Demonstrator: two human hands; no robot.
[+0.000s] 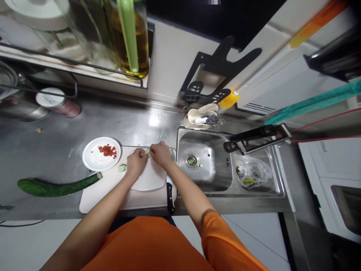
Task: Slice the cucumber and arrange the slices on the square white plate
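Note:
My left hand [136, 164] and my right hand [160, 154] meet over the far edge of a white plate [149, 177], which rests on a white cutting board [93, 194]. Between my fingertips is a thin cucumber slice [148, 152]. My right fingers are closed on it; my left fingers are pinched beside it, and whether they grip it too is hard to see. More cucumber slices [122, 168] lie on the board left of my left hand. A knife with a black handle [170, 197] lies at the board's right side, its blade hidden.
A long cucumber [56, 188] with one cut end overlaps the board's left edge. Behind it, a white dish [90, 158] holds chopped red pieces. On the right is a steel sink [214, 173] with a folded black faucet [254, 139] above. An oil bottle [141, 45] stands on the shelf.

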